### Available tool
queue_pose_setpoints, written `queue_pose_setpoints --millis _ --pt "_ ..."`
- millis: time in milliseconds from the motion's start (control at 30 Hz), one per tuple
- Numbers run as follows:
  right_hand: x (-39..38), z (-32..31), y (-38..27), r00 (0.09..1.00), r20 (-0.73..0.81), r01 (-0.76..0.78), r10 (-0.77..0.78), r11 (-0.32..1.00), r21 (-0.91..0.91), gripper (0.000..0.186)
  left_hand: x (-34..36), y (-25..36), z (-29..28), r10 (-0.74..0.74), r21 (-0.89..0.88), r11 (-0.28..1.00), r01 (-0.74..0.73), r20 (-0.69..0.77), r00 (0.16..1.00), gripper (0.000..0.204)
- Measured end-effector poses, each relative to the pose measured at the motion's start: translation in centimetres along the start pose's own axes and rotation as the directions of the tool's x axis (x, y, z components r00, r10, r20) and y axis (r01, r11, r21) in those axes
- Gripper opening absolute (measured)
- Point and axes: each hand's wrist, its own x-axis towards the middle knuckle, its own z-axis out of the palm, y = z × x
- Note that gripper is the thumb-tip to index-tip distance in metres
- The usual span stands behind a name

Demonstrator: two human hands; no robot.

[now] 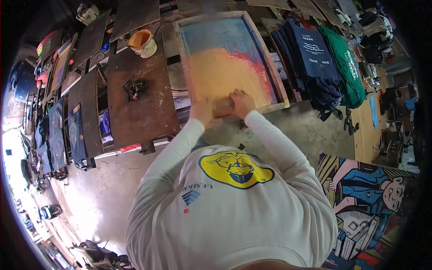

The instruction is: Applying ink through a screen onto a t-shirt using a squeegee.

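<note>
A framed printing screen (pixel 225 67) lies on the bench, coated in orange-yellow with blue at the far end and red-pink along the right. At its near end, my right hand (pixel 241 101) has its fingers curled on a brownish squeegee-like bar (pixel 222 107), blurred by motion. My left hand (pixel 201 108) is at the bar's left end; its fingers are smeared, so their grip is unclear. Both forearms come up from below in white sleeves.
An orange-stained bucket (pixel 143 43) and a dark crumpled lump (pixel 135 90) sit on a stained board (pixel 141 119) to the left. Navy garments (pixel 310 58) and green ones (pixel 342 67) lie right of the screen. A painted panel (pixel 360 202) stands at lower right.
</note>
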Motion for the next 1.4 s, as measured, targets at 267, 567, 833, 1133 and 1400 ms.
queue_pose_setpoints --millis 267,567,833,1133,1400 --pt "5.7 -0.8 1.4 0.994 0.11 0.025 -0.016 0.997 -0.077 0.014 4.7 -2.0 -2.5 0.114 0.0 0.993 -0.114 -0.092 0.989 0.038" --pt "3.0 0.4 1.1 0.992 0.103 -0.072 0.073 0.997 -0.012 0.016 4.4 -2.4 0.3 0.062 -0.01 0.998 -0.062 -0.031 0.998 0.038" --pt "1.1 -1.5 1.6 0.986 0.165 0.005 -0.023 0.994 0.108 0.013 1.7 -0.2 -1.8 0.108 -0.016 0.994 -0.108 -0.002 0.994 0.044" --pt "4.1 -0.9 7.2 0.986 0.133 -0.091 0.099 0.994 -0.066 0.018 13.5 0.6 0.3 0.269 0.134 0.96 -0.248 -0.173 0.948 0.029" --pt "-0.1 0.3 -1.4 0.974 0.217 -0.103 0.07 0.984 0.142 0.022 10.3 -2.1 -2.2 0.375 0.104 0.924 -0.368 -0.069 0.924 0.038"
